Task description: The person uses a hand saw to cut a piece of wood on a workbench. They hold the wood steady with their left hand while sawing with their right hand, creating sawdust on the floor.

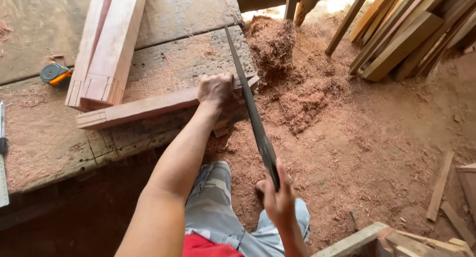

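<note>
A worn wooden bench is being dusted with sawdust; a long plank, stacked boards and a tape measure are being carried on it, above a floor covered in shavings.

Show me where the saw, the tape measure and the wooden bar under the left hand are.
saw point(246, 88), head view, middle of the blade.
tape measure point(54, 73), head view, centre of its case.
wooden bar point(144, 108), head view, bare top face, left of the left hand point(216, 90).

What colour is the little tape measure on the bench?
The tape measure is teal-grey with an orange edge, seen in the head view.
</note>
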